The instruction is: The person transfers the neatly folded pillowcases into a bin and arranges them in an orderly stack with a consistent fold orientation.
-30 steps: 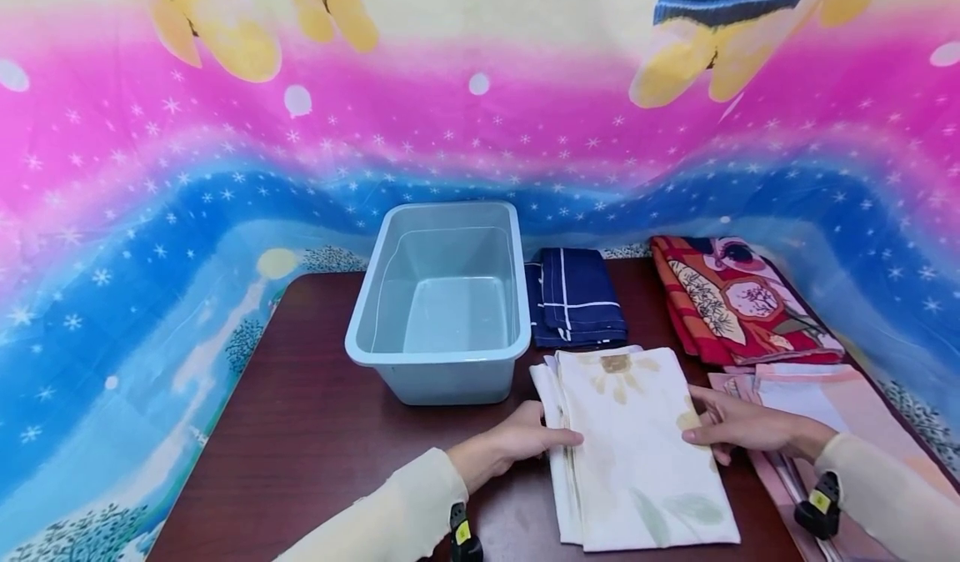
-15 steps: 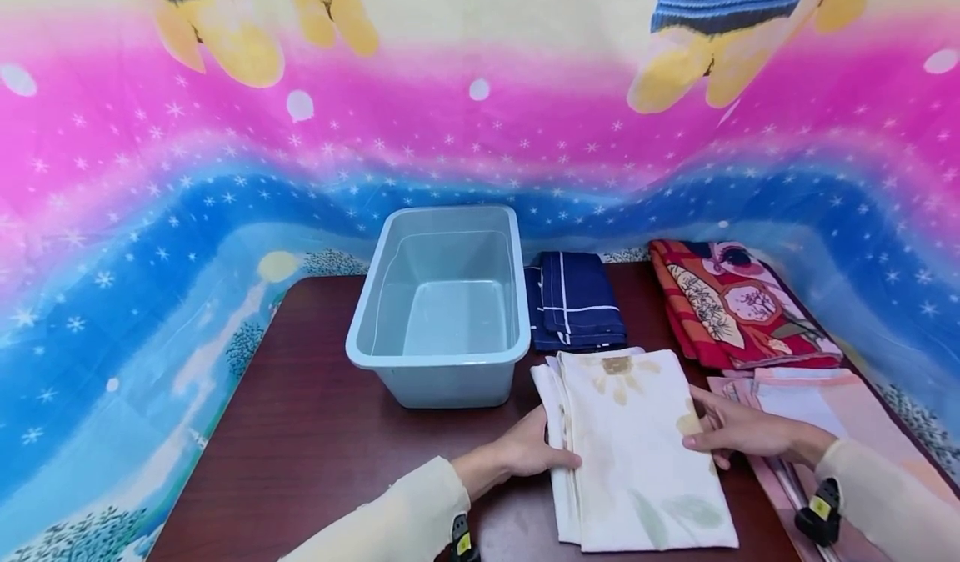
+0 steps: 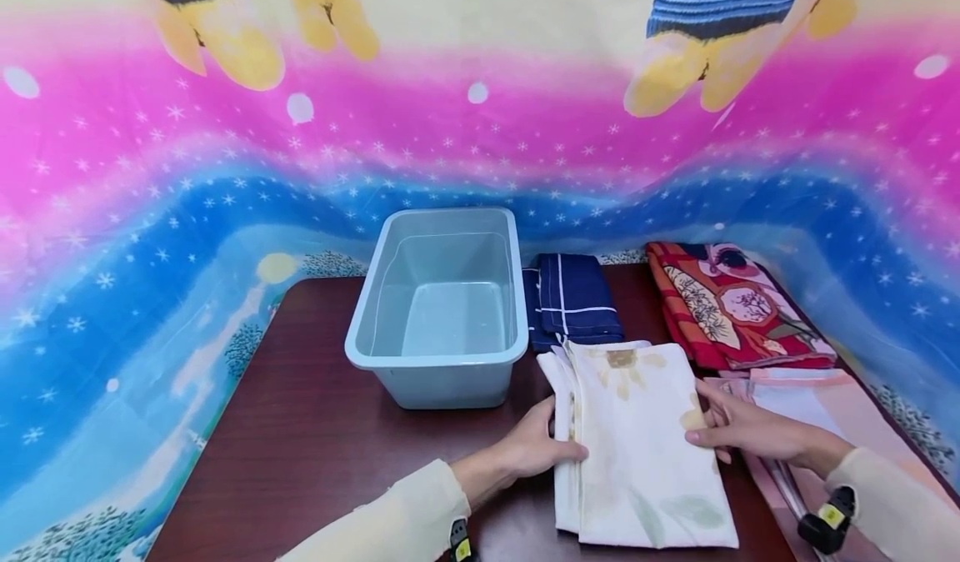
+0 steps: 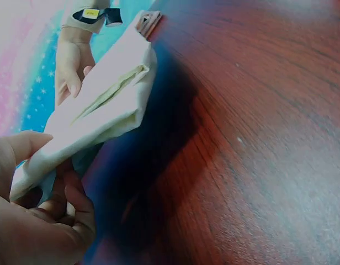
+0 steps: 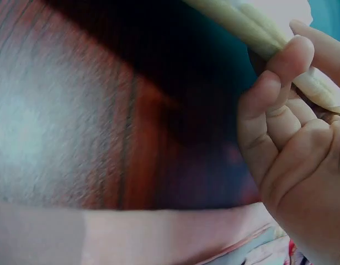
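A folded white cloth (image 3: 645, 454) with a faded flower print is held by its two sides in front of me. My left hand (image 3: 531, 445) pinches its left edge, thumb on top and fingers underneath. On the opposite edge my right hand (image 3: 750, 425) grips it the same way. The left wrist view shows the cloth (image 4: 112, 94) lifted off the table, its folded layers facing the camera, with a dark shadow below. In the right wrist view the curled fingers (image 5: 291, 61) support the cloth's underside.
A light blue plastic tub (image 3: 442, 362) stands left of the cloth on the dark wooden table (image 3: 300, 445). Behind the cloth lies a folded navy cloth (image 3: 577, 295). To the right are a folded red patterned cloth (image 3: 735, 303) and a folded pink cloth (image 3: 847, 412).
The white cloth has shifted slightly up and to the right in the head view, and both hands moved with it. The tub and the other folded cloths have stayed in place.
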The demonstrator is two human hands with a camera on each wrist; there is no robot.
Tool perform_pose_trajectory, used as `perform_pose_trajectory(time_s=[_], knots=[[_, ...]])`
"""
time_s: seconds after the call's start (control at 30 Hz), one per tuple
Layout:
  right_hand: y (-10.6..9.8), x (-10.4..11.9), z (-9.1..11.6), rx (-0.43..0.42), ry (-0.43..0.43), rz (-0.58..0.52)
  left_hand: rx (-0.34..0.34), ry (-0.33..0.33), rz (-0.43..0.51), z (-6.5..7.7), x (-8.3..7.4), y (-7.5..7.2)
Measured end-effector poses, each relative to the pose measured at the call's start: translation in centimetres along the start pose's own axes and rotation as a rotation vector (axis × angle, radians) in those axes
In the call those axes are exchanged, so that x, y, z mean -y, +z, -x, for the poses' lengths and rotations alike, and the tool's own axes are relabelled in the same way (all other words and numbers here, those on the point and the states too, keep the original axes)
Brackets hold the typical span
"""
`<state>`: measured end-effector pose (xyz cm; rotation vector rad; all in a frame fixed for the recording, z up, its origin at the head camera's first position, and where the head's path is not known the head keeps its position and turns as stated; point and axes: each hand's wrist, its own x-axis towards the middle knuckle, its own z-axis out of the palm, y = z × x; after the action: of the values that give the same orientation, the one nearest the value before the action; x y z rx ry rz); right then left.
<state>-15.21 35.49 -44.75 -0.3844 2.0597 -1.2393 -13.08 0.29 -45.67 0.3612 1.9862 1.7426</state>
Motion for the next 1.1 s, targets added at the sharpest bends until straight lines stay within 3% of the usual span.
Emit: perform_pose_trajectory(time_s=[0.27, 0.57, 0.8, 0.97, 1.1], knots=[[-0.5, 2.2, 0.6, -0.002, -0.026, -0.029, -0.015, 0.035, 0.022, 0.6, -2.2, -0.3], [-1.2, 5.0, 0.9, -0.033, -0.023, -0.033, -0.026, 0.02, 0.007, 1.4, -4.8, -1.1], [-1.7, 7.0, 1.6, -0.063, -0.068, -0.031, 0.002, 0.018, -0.015, 2.1, -7.4, -1.9], [-2.1, 8.4, 1.9, -0.103, -0.086, -0.021, 0.027, 0.044, -0.01, 2.5, -9.1, -2.6], [-2.2, 9.7, 2.0, -0.087, -0.141, -0.047, 0.039, 0.07, 0.001, 3.1, -10.3, -3.2]])
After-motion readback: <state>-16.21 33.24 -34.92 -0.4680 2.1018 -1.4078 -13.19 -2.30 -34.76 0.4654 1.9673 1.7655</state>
